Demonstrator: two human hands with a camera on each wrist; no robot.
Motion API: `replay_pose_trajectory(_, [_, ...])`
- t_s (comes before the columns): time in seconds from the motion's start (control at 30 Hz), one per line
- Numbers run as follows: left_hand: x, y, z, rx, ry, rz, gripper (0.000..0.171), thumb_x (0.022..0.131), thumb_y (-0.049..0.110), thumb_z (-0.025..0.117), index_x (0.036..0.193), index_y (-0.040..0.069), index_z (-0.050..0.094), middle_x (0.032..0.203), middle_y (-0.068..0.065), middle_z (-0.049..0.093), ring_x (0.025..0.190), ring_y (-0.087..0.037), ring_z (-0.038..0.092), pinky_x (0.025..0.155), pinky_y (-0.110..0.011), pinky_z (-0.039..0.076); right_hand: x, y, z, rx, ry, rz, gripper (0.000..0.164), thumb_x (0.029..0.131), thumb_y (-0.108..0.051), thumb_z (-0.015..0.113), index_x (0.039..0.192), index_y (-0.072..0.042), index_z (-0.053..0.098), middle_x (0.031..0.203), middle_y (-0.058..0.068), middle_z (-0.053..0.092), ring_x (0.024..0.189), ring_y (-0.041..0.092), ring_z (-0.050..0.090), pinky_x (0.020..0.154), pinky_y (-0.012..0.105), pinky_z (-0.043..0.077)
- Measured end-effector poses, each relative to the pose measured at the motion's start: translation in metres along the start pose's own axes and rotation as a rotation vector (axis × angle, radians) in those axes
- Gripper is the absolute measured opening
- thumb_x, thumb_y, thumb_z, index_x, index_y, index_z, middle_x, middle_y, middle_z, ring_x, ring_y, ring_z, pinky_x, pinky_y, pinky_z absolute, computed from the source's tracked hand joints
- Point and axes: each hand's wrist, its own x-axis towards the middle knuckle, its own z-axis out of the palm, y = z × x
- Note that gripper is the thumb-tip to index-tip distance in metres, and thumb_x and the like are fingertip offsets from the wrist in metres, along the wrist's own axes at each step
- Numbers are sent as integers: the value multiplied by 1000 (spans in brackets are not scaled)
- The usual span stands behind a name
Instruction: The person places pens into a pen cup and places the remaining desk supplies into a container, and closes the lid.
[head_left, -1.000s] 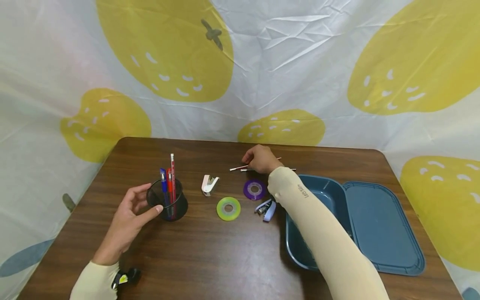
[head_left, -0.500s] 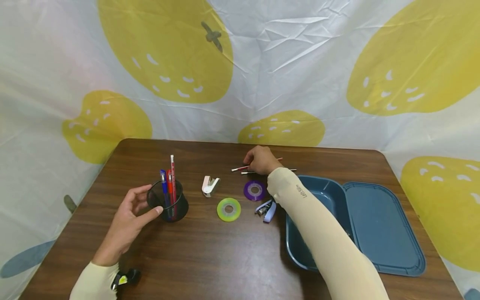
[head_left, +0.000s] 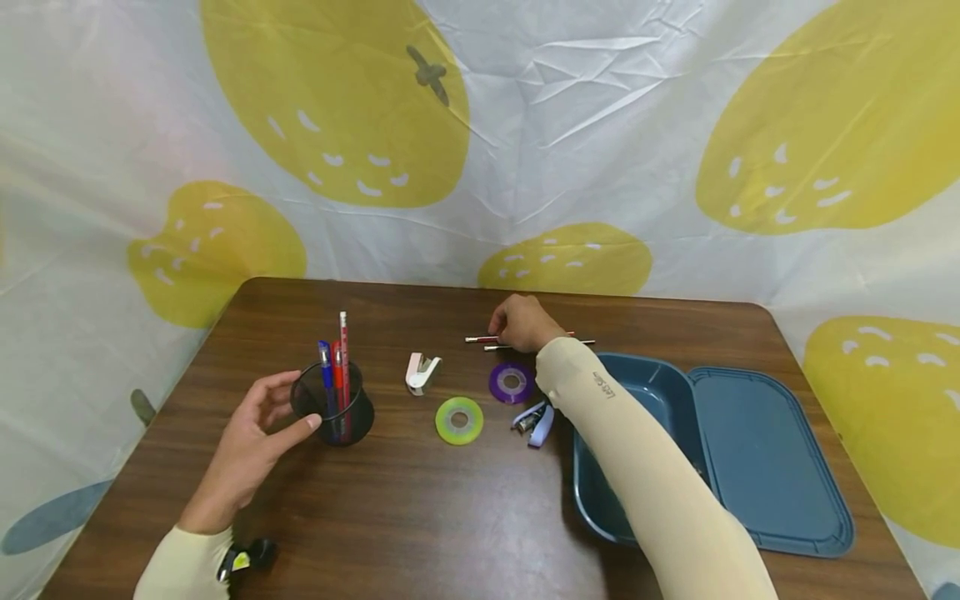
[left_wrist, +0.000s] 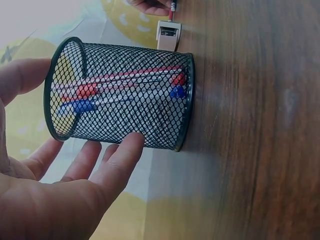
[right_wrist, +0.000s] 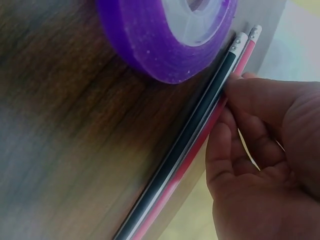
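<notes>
Head view: right hand (head_left: 525,324) partly hides the red pencil (head_left: 485,339), apparently pinched.

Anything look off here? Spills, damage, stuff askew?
Nothing stands out. The black mesh pen cup stands upright, the red pencil and black pencil run nearly parallel, and no spill or damage shows. The right sleeve hides part of the blue box.

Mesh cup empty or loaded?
Loaded: the mesh cup holds a blue pen, a red pen and a pencil, their tops sticking out.
</notes>
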Motion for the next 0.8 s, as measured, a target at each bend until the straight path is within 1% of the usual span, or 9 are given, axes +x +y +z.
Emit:
replay_pose_trajectory(0.1, [0,-1,0,-8,-1,4,67,96,6,78,153,5,44,127,11,66,114,-8,62,90,-16,51,0,1,0,14,-13,-4,10,89,-6,79,94,-13,82,88,-1,77,88,18,66,85,35,57])
replay_pose_trajectory(0.27, [0,-1,-1,-17,-10,4,67,96,7,77,154,6,43,128,10,64,115,-9,62,89,-16,52,1,4,-1,30,-24,-37,10,91,-6,78,97,-12,82,89,0,78,88,17,67,86,34,57])
replay_pose_trajectory(0.53, [0,0,-1,-12,-20,11,67,97,7,76,154,4,42,128,9,64,115,-8,62,90,-15,52,-1,2,-2,56,-55,-78,15,93,-4,74,103,-11,84,92,1,80,88,17,67,80,30,55])
replay_pose_trajectory(0.8, [0,0,0,-14,-17,11,67,96,7,77,153,3,42,128,9,65,115,-9,62,90,-15,52,-5,-1,-6,36,-52,-106,16,95,-5,72,104,-12,84,97,1,81,90,19,64,85,34,54])
